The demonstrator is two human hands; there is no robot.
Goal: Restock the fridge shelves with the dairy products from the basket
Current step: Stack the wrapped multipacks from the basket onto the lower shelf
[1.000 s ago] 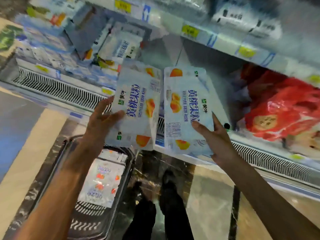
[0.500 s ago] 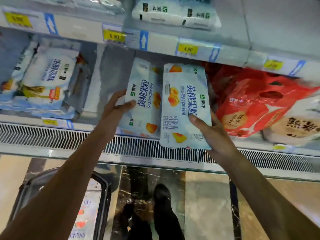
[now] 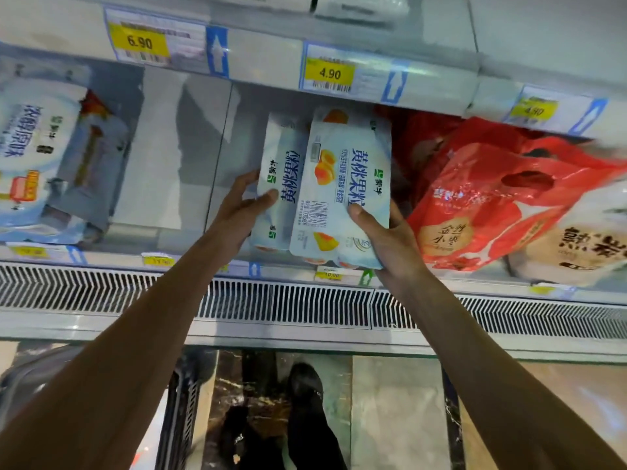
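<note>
Two white-and-blue yoghurt packs with yellow peach pictures stand side by side on the lower fridge shelf [image 3: 190, 257]. My left hand [image 3: 239, 208] grips the left yoghurt pack [image 3: 283, 184] at its left side. My right hand [image 3: 386, 240] holds the right yoghurt pack [image 3: 342, 191] from below and from its right edge, thumb on its front. The right pack overlaps the left one slightly. The dark basket [image 3: 176, 412] sits on the floor at the lower left, mostly hidden behind my left arm.
Red bags [image 3: 485, 201] crowd the shelf right of the packs. White-blue dairy packs [image 3: 40, 157] lie at the far left, with bare shelf between. The upper shelf edge with price tags [image 3: 329, 72] hangs just above. A vent grille [image 3: 288, 305] runs along the front. My shoes [image 3: 305, 418] are below.
Both hands have carried the two packs up and inward from above the basket onto the lower shelf. The packs now stand closer together, the right one overlapping the left.
</note>
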